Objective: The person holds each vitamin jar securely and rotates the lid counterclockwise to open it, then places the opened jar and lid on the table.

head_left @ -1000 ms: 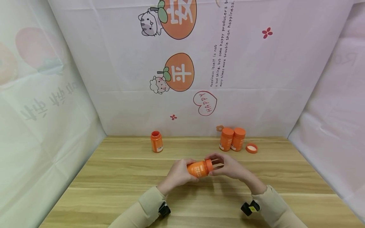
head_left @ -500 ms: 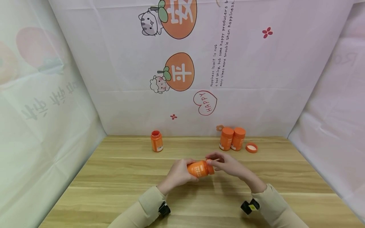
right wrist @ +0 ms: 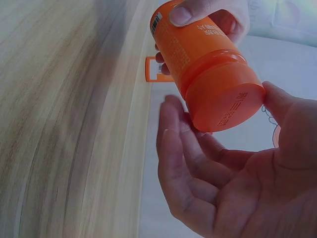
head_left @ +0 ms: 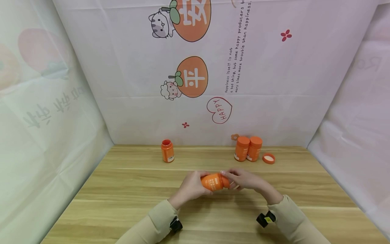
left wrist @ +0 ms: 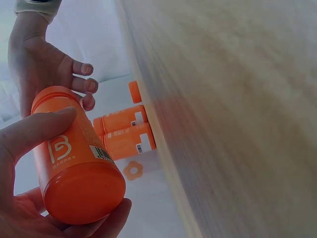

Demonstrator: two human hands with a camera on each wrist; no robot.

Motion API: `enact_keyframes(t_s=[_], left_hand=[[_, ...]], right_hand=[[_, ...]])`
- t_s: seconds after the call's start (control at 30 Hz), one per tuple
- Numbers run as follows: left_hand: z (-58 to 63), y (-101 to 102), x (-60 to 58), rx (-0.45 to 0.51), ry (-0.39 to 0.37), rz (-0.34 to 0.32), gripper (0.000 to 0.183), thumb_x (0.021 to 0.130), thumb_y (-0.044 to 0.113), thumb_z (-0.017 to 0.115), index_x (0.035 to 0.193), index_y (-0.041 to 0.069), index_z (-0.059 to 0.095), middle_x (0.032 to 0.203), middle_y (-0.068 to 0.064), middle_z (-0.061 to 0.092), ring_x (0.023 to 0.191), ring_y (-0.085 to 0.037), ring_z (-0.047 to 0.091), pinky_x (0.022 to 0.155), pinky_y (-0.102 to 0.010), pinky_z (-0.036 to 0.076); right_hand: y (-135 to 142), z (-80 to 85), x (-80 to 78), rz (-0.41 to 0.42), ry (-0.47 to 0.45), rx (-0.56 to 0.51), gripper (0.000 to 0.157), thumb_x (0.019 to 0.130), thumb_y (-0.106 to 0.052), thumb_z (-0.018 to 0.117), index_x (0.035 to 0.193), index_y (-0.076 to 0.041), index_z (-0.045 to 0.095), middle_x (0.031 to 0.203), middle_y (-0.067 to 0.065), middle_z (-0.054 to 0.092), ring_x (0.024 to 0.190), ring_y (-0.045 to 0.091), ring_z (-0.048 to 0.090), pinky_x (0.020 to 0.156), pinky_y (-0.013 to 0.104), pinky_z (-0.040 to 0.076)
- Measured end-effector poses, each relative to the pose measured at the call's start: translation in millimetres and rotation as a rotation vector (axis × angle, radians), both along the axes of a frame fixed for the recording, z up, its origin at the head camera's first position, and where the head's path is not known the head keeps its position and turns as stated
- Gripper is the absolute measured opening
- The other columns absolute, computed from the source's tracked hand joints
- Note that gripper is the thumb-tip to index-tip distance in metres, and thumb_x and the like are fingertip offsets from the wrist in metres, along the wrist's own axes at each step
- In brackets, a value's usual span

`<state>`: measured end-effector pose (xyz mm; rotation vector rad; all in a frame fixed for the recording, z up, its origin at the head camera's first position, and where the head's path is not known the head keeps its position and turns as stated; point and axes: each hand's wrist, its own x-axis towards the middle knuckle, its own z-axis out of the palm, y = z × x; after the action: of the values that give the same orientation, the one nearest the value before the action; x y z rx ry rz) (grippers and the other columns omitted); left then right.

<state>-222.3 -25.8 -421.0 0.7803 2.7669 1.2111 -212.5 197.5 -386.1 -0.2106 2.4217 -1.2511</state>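
Observation:
An orange pill bottle with a printed label is held tilted on its side above the table. My left hand grips its body, the thumb lying across the label and fingers wrapped beneath in the left wrist view. The bottle's orange screw lid points to the right and is on the neck. My right hand pinches this lid at its edge, thumb on one side and index finger on the other. Its other fingers curve loosely below the lid in the right wrist view.
At the back left of the wooden table stands an uncapped orange bottle. Two lidded orange bottles stand side by side at the back right. A loose orange lid lies beside them, inside up. Printed white cloth encloses the table.
The right hand has shifted and turned about the lid, its fingers going from over the top to below with the thumb on the upper edge. The left hand and bottle stay almost still.

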Motion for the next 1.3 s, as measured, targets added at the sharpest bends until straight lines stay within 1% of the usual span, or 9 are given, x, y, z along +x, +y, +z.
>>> enact_keyframes(t_s=[0.13, 0.37, 0.63, 0.73, 0.87, 1.0, 1.17, 1.3], left_hand=[[0.5, -0.1, 0.3, -0.004, 0.000, 0.003, 0.057, 0.059, 0.018, 0.089, 0.111, 0.010, 0.068, 0.098, 0.000, 0.069, 0.081, -0.009, 0.058, 0.073, -0.027, 0.048], [0.1, -0.2, 0.0, -0.002, -0.023, 0.009, 0.057, 0.059, 0.018, 0.088, 0.112, 0.010, 0.068, 0.101, -0.001, 0.069, 0.083, -0.010, 0.058, 0.074, -0.029, 0.048], [-0.6, -0.6, -0.5, 0.002, -0.028, 0.007, 0.058, 0.059, 0.018, 0.089, 0.112, 0.010, 0.068, 0.100, 0.000, 0.069, 0.083, -0.009, 0.058, 0.074, -0.029, 0.048], [-0.7, -0.6, -0.6, 0.002, -0.023, 0.009, 0.057, 0.058, 0.018, 0.089, 0.111, 0.011, 0.069, 0.099, 0.000, 0.069, 0.081, -0.009, 0.057, 0.074, -0.028, 0.048], [-0.6, -0.1, -0.8, 0.000, -0.017, 0.010, 0.056, 0.058, 0.019, 0.089, 0.110, 0.011, 0.069, 0.097, 0.001, 0.069, 0.080, -0.009, 0.057, 0.073, -0.028, 0.047], [-0.8, 0.0, -1.1, -0.001, -0.017, 0.008, 0.056, 0.058, 0.018, 0.089, 0.110, 0.011, 0.069, 0.097, 0.001, 0.069, 0.080, -0.009, 0.057, 0.073, -0.028, 0.047], [-1.0, 0.2, -1.3, 0.000, -0.020, 0.006, 0.057, 0.058, 0.017, 0.089, 0.111, 0.011, 0.069, 0.099, 0.001, 0.069, 0.081, -0.009, 0.057, 0.074, -0.027, 0.047], [-1.4, -0.1, -1.9, 0.001, -0.021, 0.004, 0.057, 0.058, 0.017, 0.089, 0.111, 0.011, 0.069, 0.098, 0.001, 0.069, 0.080, -0.009, 0.057, 0.073, -0.027, 0.047]], right_hand=[[0.9, 0.0, 0.4, 0.014, 0.002, -0.022, 0.060, 0.093, -0.053, 0.049, 0.123, -0.001, 0.054, 0.102, 0.010, 0.063, 0.088, 0.024, 0.065, 0.076, 0.043, 0.054], [1.8, 0.9, 1.6, 0.045, 0.040, -0.044, 0.055, 0.092, -0.047, 0.056, 0.124, -0.002, 0.052, 0.108, 0.012, 0.061, 0.089, 0.027, 0.065, 0.074, 0.042, 0.054], [3.5, -0.3, 1.4, 0.075, 0.073, -0.051, 0.053, 0.090, -0.041, 0.061, 0.127, -0.004, 0.051, 0.109, 0.014, 0.059, 0.088, 0.022, 0.061, 0.076, 0.043, 0.054], [4.7, -0.9, 1.3, 0.092, 0.089, -0.072, 0.050, 0.090, -0.037, 0.062, 0.127, -0.004, 0.051, 0.112, 0.016, 0.058, 0.091, 0.021, 0.060, 0.077, 0.044, 0.054], [5.9, -0.7, 1.7, 0.110, 0.118, -0.105, 0.046, 0.089, -0.031, 0.065, 0.125, -0.005, 0.051, 0.115, 0.019, 0.057, 0.096, 0.023, 0.059, 0.078, 0.045, 0.054], [6.5, 0.1, 2.7, 0.114, 0.136, -0.120, 0.045, 0.087, -0.028, 0.068, 0.123, -0.006, 0.053, 0.117, 0.020, 0.056, 0.099, 0.026, 0.060, 0.079, 0.046, 0.054], [6.8, 1.4, 4.0, 0.111, 0.165, -0.092, 0.045, 0.084, -0.028, 0.071, 0.121, -0.008, 0.054, 0.118, 0.019, 0.057, 0.102, 0.028, 0.060, 0.080, 0.041, 0.054], [6.1, 1.5, 5.1, 0.103, 0.175, -0.099, 0.047, 0.083, -0.026, 0.073, 0.121, -0.008, 0.054, 0.119, 0.019, 0.057, 0.103, 0.029, 0.060, 0.081, 0.039, 0.053]])
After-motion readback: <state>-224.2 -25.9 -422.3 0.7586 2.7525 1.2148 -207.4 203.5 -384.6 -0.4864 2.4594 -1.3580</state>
